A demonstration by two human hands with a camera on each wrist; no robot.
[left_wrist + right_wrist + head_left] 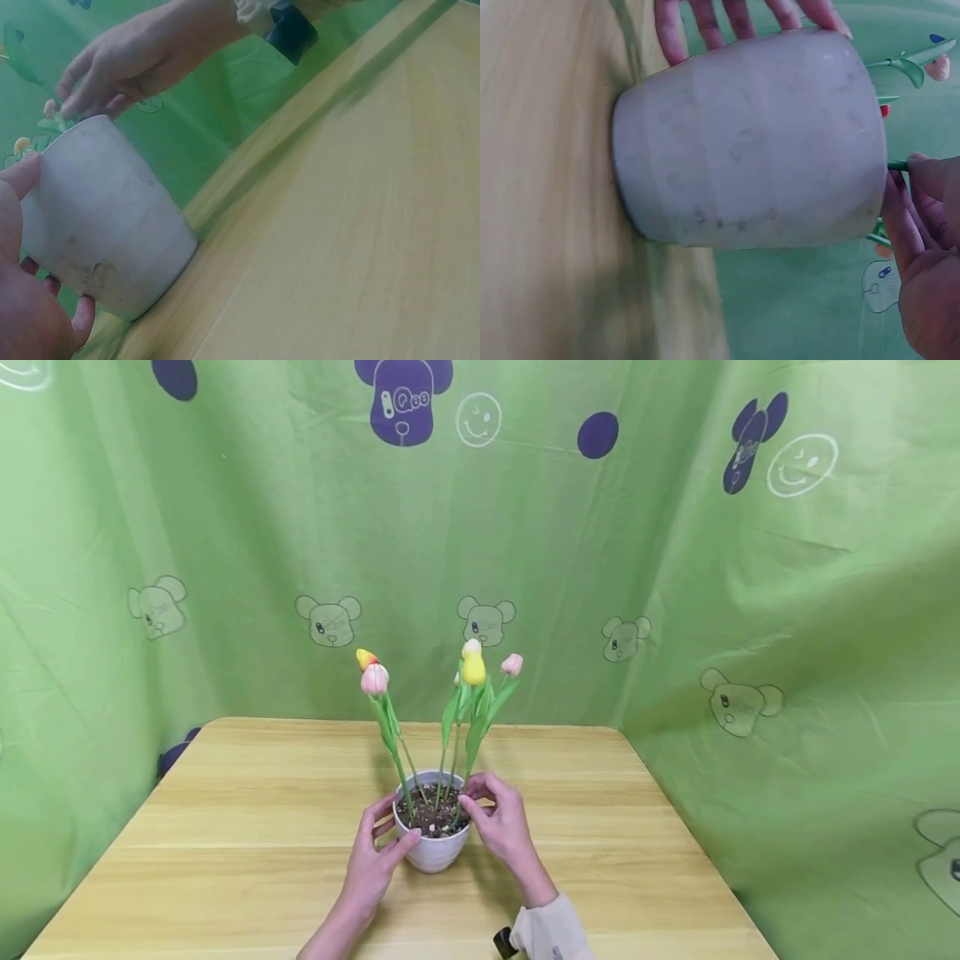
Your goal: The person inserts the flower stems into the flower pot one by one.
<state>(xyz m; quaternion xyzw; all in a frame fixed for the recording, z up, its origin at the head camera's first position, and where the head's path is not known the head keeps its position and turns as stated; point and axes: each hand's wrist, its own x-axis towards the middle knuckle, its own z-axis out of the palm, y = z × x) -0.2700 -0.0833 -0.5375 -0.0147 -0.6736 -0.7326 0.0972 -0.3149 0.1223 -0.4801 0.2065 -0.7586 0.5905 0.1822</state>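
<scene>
A white flower pot [433, 856] filled with dark soil [431, 821] stands upright on the table. Several tulips rise from it: a pink one [375, 679] and an orange-yellow one [365, 658] lean left, while a yellow one [473, 668] and another pink one [512, 664] stand on the right. My left hand [369, 864] holds the pot's left side, thumb at the rim and fingers around the wall. At the right rim, my right hand [504, 827] pinches a green tulip stem [898, 165] low down, between thumb and fingers, as the right wrist view shows.
The light wooden table [225, 827] extends around the pot. A green curtain [247, 527] with printed bear heads and smiley faces hangs behind and at both sides. A black band [506, 942] sits by the right sleeve [553, 931].
</scene>
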